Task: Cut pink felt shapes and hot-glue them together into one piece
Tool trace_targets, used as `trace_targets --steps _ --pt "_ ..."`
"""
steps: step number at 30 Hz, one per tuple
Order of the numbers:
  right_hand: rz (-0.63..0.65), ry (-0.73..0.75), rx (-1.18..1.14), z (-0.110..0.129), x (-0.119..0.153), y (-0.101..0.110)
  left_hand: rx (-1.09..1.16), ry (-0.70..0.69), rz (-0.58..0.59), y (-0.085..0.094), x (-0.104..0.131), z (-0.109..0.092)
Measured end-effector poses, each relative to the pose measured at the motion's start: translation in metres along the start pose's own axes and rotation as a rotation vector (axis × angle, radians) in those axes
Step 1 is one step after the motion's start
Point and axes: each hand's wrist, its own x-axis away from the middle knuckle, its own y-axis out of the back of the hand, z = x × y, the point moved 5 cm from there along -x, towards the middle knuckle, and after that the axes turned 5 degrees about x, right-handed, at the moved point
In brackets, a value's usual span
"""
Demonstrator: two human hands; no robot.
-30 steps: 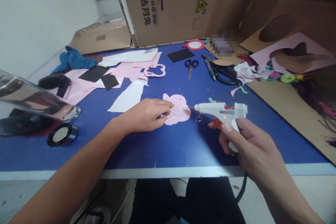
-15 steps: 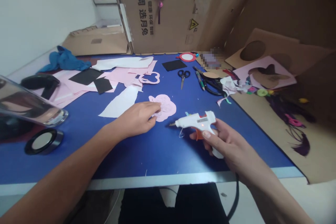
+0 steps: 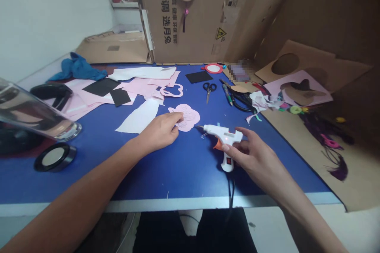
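Observation:
A pink flower-shaped paper (image 3: 191, 118) lies on the blue tabletop (image 3: 184, 174). My left hand (image 3: 162, 129) is at its left side, fingers closed and pressed down on the paper's edge. My right hand (image 3: 249, 148) holds a white glue gun (image 3: 222, 134) with an orange trigger, its handle pointing down toward the table's front edge. The gun's nozzle points left, close to the right side of the pink paper, and a thin strand of glue hangs near it. A black cord runs down from the handle.
Black scissors (image 3: 208, 91), a black square (image 3: 198, 77) and a pen (image 3: 227, 94) lie behind. White paper (image 3: 139, 116) and pink sheets spread left. A clear cylinder (image 3: 38, 110) and black tape roll (image 3: 55, 157) stand far left. Cardboard (image 3: 365, 166) borders the right.
The glue gun has tilted so its handle hangs more upright, and my right hand's fingers have shifted to its rear. My left hand stays at the pink paper. The view has shifted slightly.

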Motion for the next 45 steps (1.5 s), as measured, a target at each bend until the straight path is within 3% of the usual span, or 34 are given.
trace_targets --steps 3,13,16,18,20,26,30,35,40,45 --pt "-0.008 -0.059 0.081 -0.003 0.006 0.002 0.014 0.003 -0.017 -0.001 -0.001 0.002" --pt "0.014 0.011 0.163 -0.004 0.009 0.013 0.05 -0.001 -0.069 -0.001 -0.003 0.004" --pt "-0.089 0.139 0.165 0.007 0.009 0.027 0.06 0.024 -0.055 -0.002 -0.004 0.005" --pt "-0.099 0.327 0.184 0.028 0.006 0.03 0.063 0.028 -0.049 -0.002 -0.005 0.005" --pt "-0.016 0.527 0.18 0.053 -0.001 0.025 0.065 0.024 -0.052 -0.003 -0.005 0.006" --pt "0.17 0.89 0.367 0.106 -0.05 -0.012 0.094 0.022 -0.075 -0.004 -0.005 0.008" --pt "0.225 0.957 0.604 0.12 -0.071 -0.039 0.151 0.014 -0.06 -0.003 -0.004 0.008" --pt "0.277 1.045 0.859 0.126 -0.074 -0.065 0.176 0.091 -0.034 -0.002 -0.005 0.009" --pt "0.24 1.152 0.955 0.128 -0.072 -0.079 0.161 0.116 -0.029 0.0 -0.006 0.007" --pt "0.251 1.168 1.042 0.13 -0.072 -0.085 0.132 0.119 -0.023 -0.003 -0.007 0.007"
